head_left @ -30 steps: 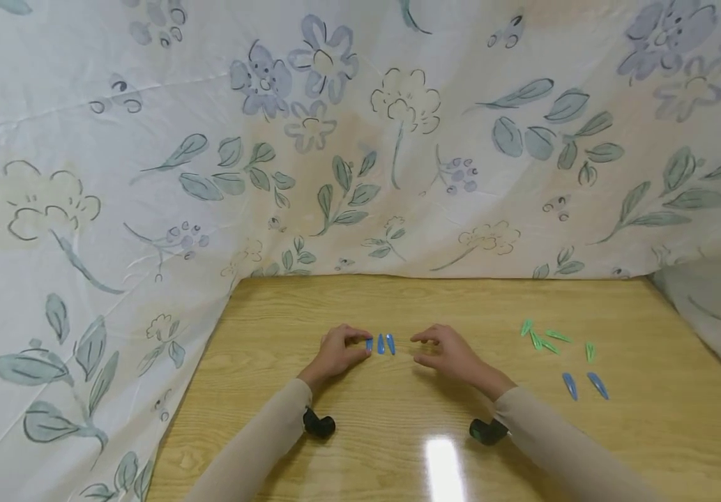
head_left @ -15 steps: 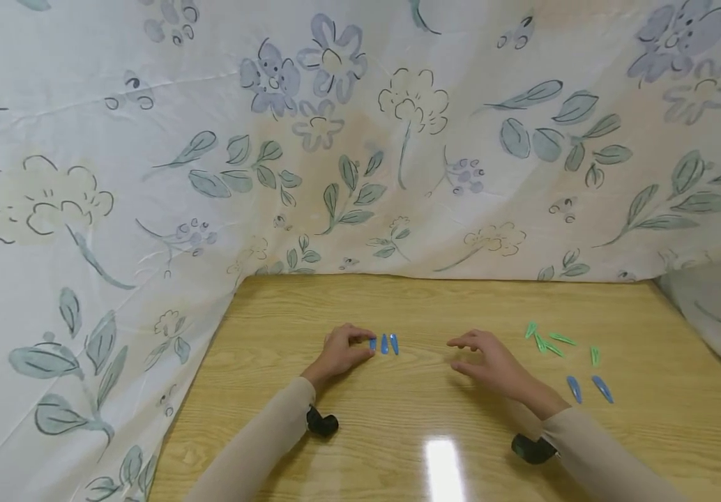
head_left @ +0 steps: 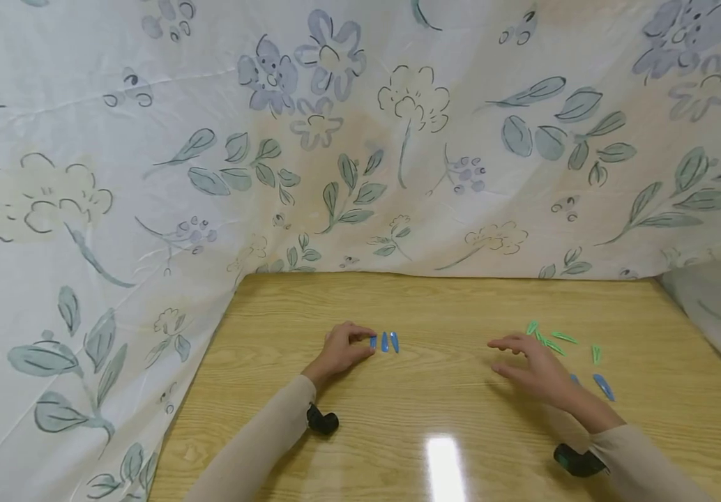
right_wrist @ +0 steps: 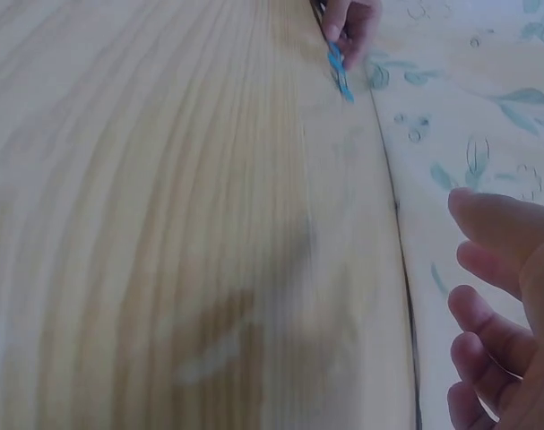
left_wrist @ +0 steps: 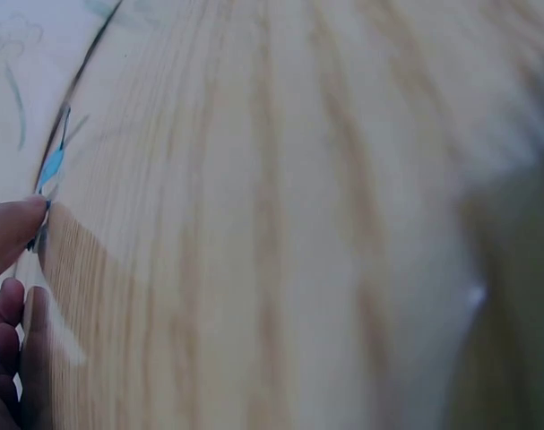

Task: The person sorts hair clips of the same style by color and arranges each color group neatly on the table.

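My left hand [head_left: 340, 351] rests on the table with thumb and forefinger at the two ends of a blue snap hair clip [head_left: 373, 342], pinching it. Just to its right lie a second blue hair clip [head_left: 385, 341] and a third blue hair clip [head_left: 395, 341], side by side in a short upright row. Over the table to the right hovers my right hand [head_left: 537, 371], fingers loosely spread and nothing in them. Beneath its far side a blue hair clip [head_left: 574, 379] is partly hidden, and another blue hair clip [head_left: 603, 387] lies beyond it.
Several green hair clips [head_left: 564, 337] lie scattered behind and right of the right hand. A wooden table [head_left: 423, 404] carries everything. Floral cloth [head_left: 360, 139] hangs along its back and sides. Each wrist bears a black camera, such as the right wrist camera [head_left: 577, 460].
My right hand has moved rightward, away from the blue row to beside the green clips, now partly covering one blue clip. The left hand keeps its place at the row.
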`<action>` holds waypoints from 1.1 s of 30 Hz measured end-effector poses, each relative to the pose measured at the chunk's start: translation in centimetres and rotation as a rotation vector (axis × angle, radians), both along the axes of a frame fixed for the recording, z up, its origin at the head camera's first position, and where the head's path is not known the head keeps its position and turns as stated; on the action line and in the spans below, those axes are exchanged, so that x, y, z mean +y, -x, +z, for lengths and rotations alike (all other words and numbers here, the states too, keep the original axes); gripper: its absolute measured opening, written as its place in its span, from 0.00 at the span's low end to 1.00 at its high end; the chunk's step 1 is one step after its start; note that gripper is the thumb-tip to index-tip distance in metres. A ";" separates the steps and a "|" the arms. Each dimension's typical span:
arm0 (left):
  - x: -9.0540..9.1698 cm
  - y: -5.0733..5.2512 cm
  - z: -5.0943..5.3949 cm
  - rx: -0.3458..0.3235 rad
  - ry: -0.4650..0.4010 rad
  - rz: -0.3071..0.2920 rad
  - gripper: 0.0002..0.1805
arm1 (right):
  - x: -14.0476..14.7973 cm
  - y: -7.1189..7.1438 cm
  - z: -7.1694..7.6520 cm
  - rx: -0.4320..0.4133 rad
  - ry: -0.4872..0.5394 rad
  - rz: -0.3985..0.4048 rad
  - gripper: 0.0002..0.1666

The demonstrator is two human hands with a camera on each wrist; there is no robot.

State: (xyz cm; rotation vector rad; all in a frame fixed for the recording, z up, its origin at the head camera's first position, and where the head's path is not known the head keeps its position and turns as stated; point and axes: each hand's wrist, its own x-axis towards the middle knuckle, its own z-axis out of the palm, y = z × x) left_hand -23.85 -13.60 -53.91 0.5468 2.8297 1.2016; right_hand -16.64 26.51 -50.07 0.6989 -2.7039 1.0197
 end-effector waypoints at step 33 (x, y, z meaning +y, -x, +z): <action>-0.4 -0.2 0.0 0.004 -0.009 -0.023 0.15 | 12.1 -2.0 -1.6 0.108 -0.224 0.038 0.27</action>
